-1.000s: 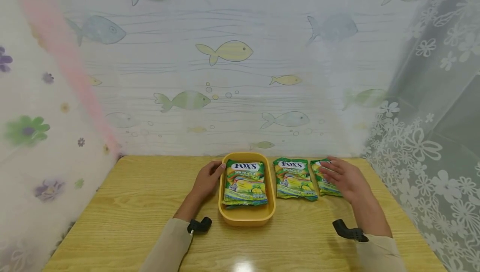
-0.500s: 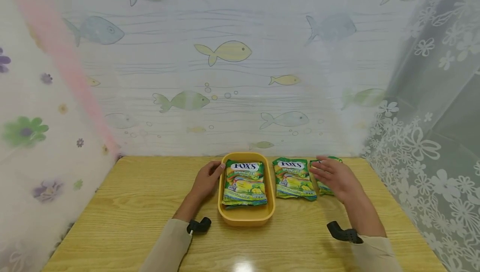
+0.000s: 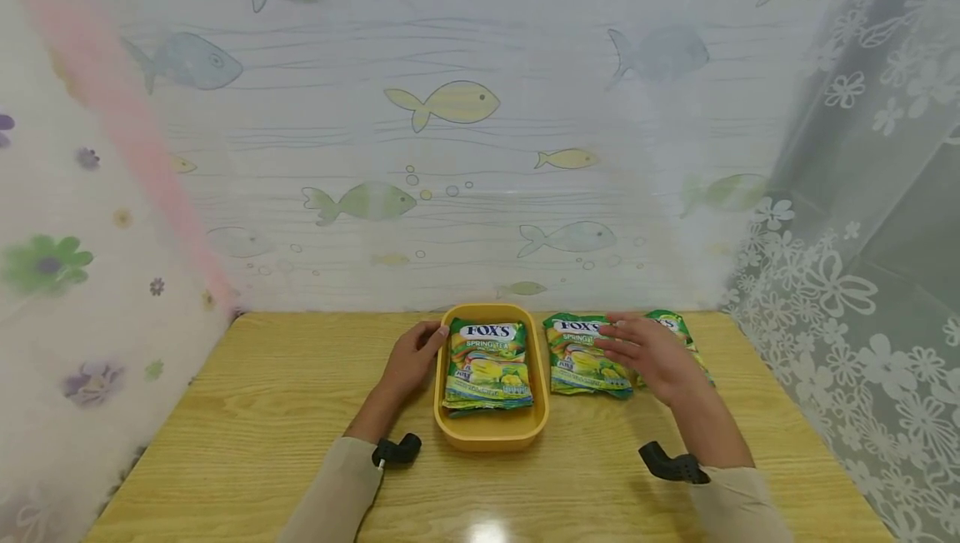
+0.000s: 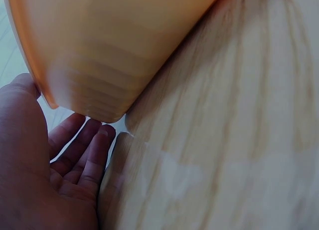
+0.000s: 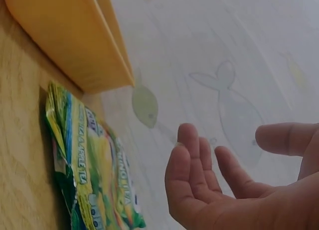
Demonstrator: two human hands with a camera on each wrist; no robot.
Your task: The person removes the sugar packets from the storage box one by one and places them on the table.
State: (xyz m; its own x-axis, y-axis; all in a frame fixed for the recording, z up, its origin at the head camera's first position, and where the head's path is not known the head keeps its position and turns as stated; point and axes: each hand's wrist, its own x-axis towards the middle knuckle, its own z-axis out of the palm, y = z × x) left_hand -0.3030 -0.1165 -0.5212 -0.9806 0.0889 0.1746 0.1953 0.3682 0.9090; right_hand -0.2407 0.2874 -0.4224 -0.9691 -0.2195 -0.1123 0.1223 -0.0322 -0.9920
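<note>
A yellow plastic tub [image 3: 491, 443] stands on the table, holding a stack of green Fox's Spring Tea candy bags [image 3: 489, 368]. My left hand [image 3: 408, 360] holds the tub at its far left corner. Its thumb is at the rim and its fingers are against the outer wall, as the left wrist view [image 4: 75, 155] shows. Right of the tub lies a second candy bag [image 3: 585, 372], and beyond it another bag [image 3: 682, 339], partly hidden. My right hand [image 3: 648, 360] hovers over these two with spread fingers and nothing in its grasp.
The wooden table [image 3: 262, 426] ends at a pale fish-print curtain [image 3: 450, 168] behind the tub. A flower-patterned sheet [image 3: 832, 318] hangs along the right side. Each wrist wears a black camera mount [image 3: 671, 464].
My right hand has moved left, from above the far right candy bag toward the bag beside the tub, uncovering more of the far one. The left hand and tub stay in place.
</note>
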